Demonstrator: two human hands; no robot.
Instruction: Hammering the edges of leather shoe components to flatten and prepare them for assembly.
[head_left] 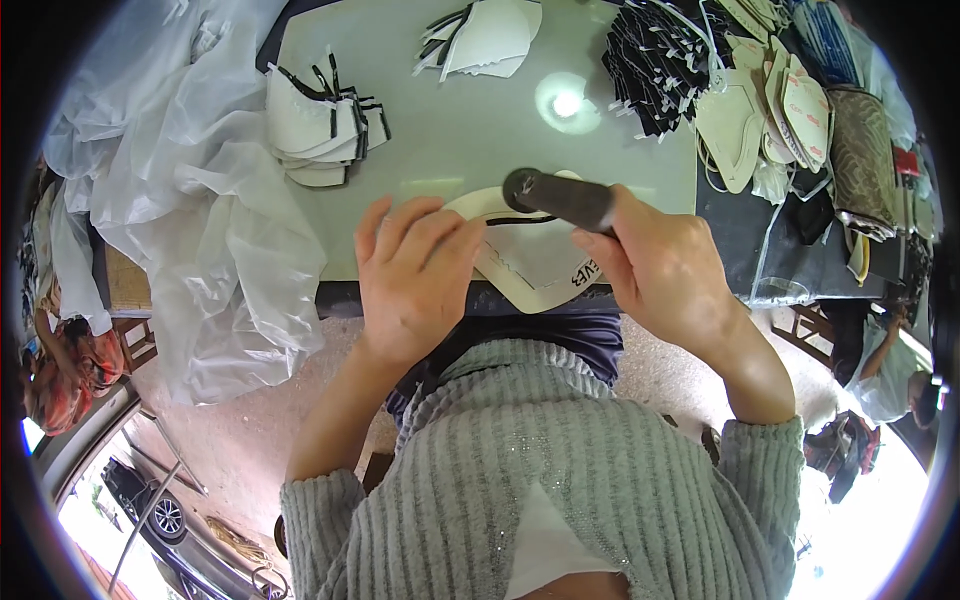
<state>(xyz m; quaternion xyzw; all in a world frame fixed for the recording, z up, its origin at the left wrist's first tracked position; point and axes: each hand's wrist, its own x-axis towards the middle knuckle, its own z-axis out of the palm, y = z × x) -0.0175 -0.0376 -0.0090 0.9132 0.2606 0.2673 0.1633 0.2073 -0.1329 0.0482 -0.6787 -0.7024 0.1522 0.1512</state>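
My right hand [665, 262] is closed around a dark hammer-like tool [570, 200] with a round end. That round end hovers over or rests on a curved white piece [540, 255] with a thin black strip along its inner curve; I cannot tell if they touch. Under the white piece lies a cream template [528, 299] with a rounded point toward me, at the table's near edge. My left hand [415, 275] lies at the left side of these pieces, its fingers spread and the inner ones touching the edge.
White pieces with black strips lie stacked at the left [318, 130] and at the back [492, 38]. Many black strips [660, 70] and cream templates [728, 125] crowd the back right, by a patterned brown roll [862, 165]. Clear plastic sheeting [215, 230] drapes over the left edge.
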